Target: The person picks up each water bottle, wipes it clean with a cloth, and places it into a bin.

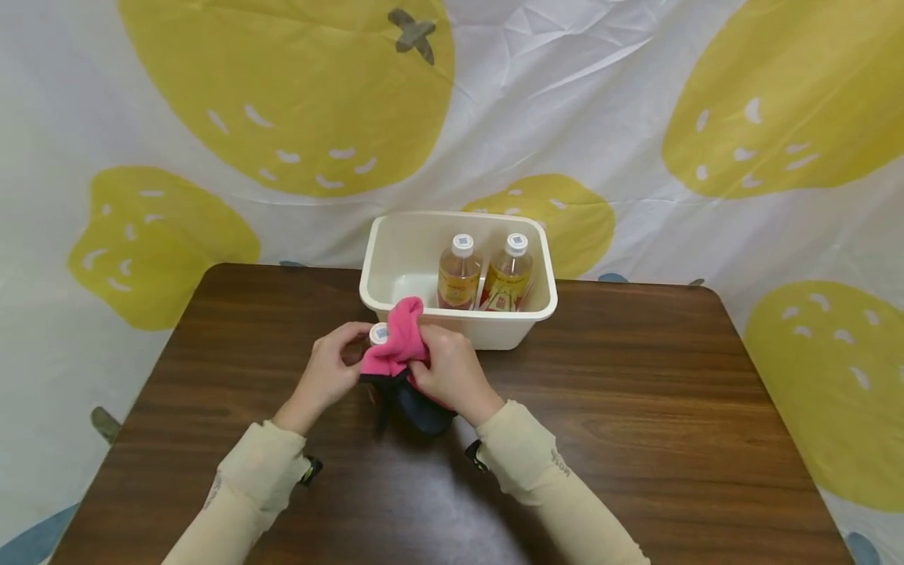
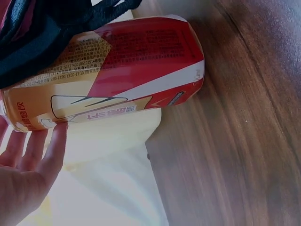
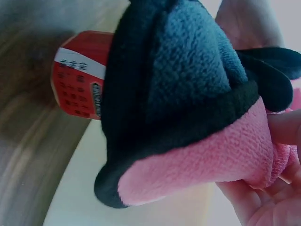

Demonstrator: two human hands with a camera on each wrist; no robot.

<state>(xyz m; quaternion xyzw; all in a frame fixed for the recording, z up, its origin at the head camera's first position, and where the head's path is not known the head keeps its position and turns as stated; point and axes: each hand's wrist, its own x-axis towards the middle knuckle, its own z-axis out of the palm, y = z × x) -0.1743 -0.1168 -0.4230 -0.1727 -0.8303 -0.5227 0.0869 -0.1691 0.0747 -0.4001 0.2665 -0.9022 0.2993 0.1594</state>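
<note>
A bottle (image 2: pixel 146 66) with a red, white and yellow label is held upright in front of a white bin. Its white cap (image 1: pixel 378 334) shows in the head view; whether its base touches the table cannot be told. My left hand (image 1: pixel 332 365) holds the upper part of this bottle, fingertips on the label's top edge in the left wrist view. Against the other side, my right hand (image 1: pixel 453 369) grips a pink and dark fleecy cloth (image 1: pixel 402 341). In the right wrist view the cloth's dark-edged folds hang over the bottle and hide much of it.
The white bin (image 1: pixel 487 333) stands at the table's back edge. Inside, on its right side, are two capped bottles, one with a yellow label (image 1: pixel 457 289) and one beside it (image 1: pixel 507 278). A brown wooden table (image 1: pixel 636 408) lies below; a lemon-print curtain (image 1: pixel 551 94) hangs behind.
</note>
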